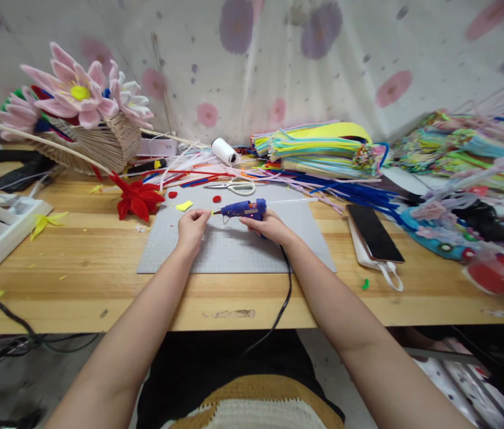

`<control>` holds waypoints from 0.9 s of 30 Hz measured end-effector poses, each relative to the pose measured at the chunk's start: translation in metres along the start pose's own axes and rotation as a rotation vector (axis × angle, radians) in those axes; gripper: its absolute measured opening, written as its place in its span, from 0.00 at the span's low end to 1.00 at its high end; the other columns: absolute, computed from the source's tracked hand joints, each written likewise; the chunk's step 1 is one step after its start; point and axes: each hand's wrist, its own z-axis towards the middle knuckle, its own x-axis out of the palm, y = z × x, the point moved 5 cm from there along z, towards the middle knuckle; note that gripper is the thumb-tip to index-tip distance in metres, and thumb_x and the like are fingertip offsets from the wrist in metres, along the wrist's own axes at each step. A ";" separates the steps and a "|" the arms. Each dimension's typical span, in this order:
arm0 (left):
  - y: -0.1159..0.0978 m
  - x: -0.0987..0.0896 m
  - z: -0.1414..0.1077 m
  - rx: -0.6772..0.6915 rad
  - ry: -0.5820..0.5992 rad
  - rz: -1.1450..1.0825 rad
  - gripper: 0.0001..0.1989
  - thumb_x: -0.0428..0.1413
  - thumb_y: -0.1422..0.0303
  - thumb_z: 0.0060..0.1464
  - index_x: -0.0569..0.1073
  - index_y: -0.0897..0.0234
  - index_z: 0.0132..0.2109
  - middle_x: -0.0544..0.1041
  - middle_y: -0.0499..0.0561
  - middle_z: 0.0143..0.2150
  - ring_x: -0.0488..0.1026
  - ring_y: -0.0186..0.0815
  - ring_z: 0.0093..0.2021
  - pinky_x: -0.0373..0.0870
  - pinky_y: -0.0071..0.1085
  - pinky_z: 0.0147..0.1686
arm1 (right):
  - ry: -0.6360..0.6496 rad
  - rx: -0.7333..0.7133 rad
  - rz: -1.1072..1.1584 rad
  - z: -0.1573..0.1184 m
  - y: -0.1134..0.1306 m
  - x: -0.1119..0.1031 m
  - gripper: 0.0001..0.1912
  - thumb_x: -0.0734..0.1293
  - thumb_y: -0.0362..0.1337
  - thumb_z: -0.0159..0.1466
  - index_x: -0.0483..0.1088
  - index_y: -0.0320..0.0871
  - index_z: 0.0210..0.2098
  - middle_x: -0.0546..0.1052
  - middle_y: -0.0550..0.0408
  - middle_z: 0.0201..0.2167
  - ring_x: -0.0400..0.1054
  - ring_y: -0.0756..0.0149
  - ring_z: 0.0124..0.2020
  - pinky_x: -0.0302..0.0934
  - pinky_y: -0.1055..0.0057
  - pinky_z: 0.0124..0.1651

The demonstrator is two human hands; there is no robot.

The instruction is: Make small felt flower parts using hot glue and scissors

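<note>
My right hand (pixel 266 226) is wrapped round the handle of a blue glue gun (pixel 245 208), whose nozzle points left. A clear glue stick (pixel 294 202) sticks out of its back end. My left hand (pixel 195 228) is closed in a pinch right at the nozzle tip. A speck of yellow shows at those fingertips, too small to name. Both hands are above a grey cutting mat (pixel 234 259). On the mat lie a yellow scrap (pixel 184 206), a red round piece (pixel 217 199) and scissors (pixel 238 187) with pale handles.
Red fuzzy flower (pixel 136 199) and a basket (pixel 95 143) of pink flowers stand left. Pipe cleaner bundles (pixel 323 149) and a thread spool (pixel 225 151) lie behind. A phone (pixel 375 232) rests on a white power bank at right. The gun's black cord (pixel 288 286) hangs over the table edge.
</note>
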 end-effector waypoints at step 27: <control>-0.008 0.003 -0.006 -0.100 0.044 -0.026 0.09 0.61 0.66 0.36 0.71 0.67 0.25 0.63 0.42 0.16 0.55 0.23 0.16 0.51 0.23 0.18 | -0.715 0.133 0.130 0.003 -0.056 -0.086 0.23 0.63 0.57 0.51 0.66 0.41 0.20 0.63 0.59 0.11 0.55 0.73 0.14 0.51 0.74 0.20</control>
